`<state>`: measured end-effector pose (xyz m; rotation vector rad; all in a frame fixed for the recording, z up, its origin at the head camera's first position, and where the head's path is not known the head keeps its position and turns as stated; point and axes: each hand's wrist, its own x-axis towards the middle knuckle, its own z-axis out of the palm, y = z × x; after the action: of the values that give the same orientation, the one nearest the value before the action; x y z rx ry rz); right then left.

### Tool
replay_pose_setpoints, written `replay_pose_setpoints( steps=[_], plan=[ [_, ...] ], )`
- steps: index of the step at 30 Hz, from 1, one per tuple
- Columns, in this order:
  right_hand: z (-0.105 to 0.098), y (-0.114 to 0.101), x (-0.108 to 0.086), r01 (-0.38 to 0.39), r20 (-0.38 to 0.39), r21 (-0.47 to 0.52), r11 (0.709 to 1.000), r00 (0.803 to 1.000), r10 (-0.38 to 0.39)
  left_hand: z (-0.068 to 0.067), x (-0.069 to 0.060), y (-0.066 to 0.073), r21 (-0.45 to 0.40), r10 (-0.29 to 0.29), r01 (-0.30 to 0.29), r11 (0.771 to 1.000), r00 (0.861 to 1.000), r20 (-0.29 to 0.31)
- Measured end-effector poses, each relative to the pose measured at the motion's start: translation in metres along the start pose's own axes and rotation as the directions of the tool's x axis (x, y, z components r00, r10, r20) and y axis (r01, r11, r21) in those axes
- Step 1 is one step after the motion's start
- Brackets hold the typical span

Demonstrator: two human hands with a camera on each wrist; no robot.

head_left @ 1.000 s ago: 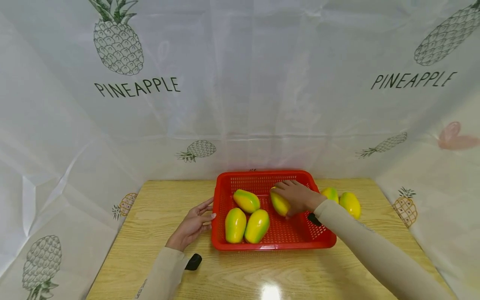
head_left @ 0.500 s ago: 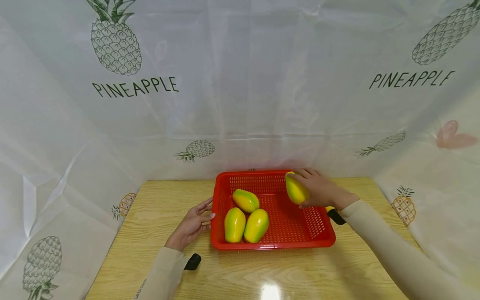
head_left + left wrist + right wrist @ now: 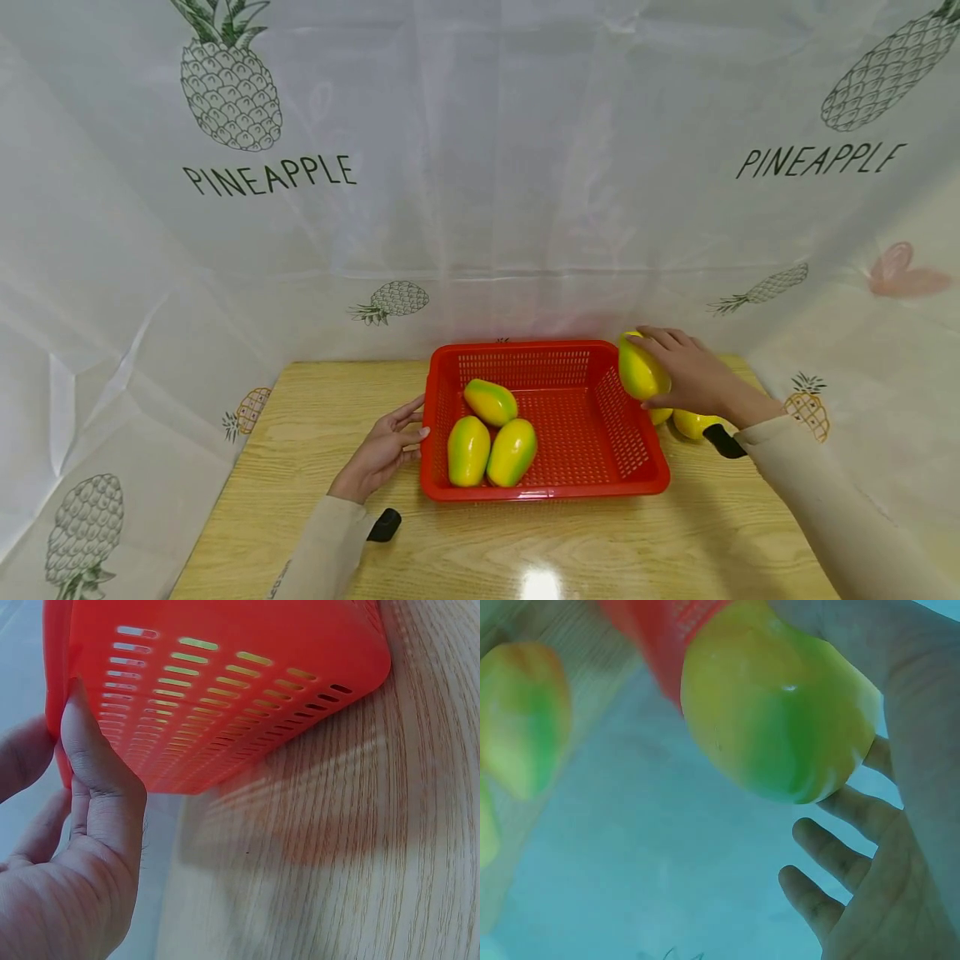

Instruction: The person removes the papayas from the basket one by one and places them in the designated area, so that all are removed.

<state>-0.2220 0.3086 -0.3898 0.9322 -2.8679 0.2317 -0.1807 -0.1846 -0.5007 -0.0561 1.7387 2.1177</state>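
Right hand [image 3: 690, 371] is clamped on a fruit [image 3: 642, 371], yellow with green patches, held up at the far right corner of the red basket [image 3: 546, 493]; in the head view this fruit overlaps the basket's right rim, and whether it touches the rim I cannot tell; in the right wrist view two lower fingers [image 3: 810, 896] spread away from the fruit's skin while others press against it.

Left hand [image 3: 382, 454] holds the basket's left rim, thumb and fingers gathered about the edge; the left wrist view shows the slotted outer wall close by, with yellow visible through some of the slots.

Three more fruits lie in the left part of the basket: one farther back [image 3: 491, 403], tilted, and two nearer the person, side by side [image 3: 468, 452] [image 3: 513, 452].

Two others sit on the wooden table [image 3: 300, 467] just right of the basket, one [image 3: 693, 424] under the wrist's line, the other [image 3: 662, 415] mostly hidden; both sleeves [image 3: 840, 508] are beige; behind stands a pale sheet [image 3: 540, 167] printed with pineapples.
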Motion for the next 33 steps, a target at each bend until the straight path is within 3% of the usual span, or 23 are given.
replay_pose_setpoints(
  steps=[14,33],
  plan=[
    [-0.001,0.039,-0.045,-0.102,-0.038,-0.018,0.995,0.994,0.101,0.0,0.0,-0.001,0.006,0.009,-0.009,1.0,1.0,0.008],
    [0.018,0.091,-0.099,-0.198,-0.082,-0.044,0.979,0.978,0.193,0.0,0.0,-0.001,-0.004,0.004,-0.004,1.0,1.0,0.0]
  ],
)
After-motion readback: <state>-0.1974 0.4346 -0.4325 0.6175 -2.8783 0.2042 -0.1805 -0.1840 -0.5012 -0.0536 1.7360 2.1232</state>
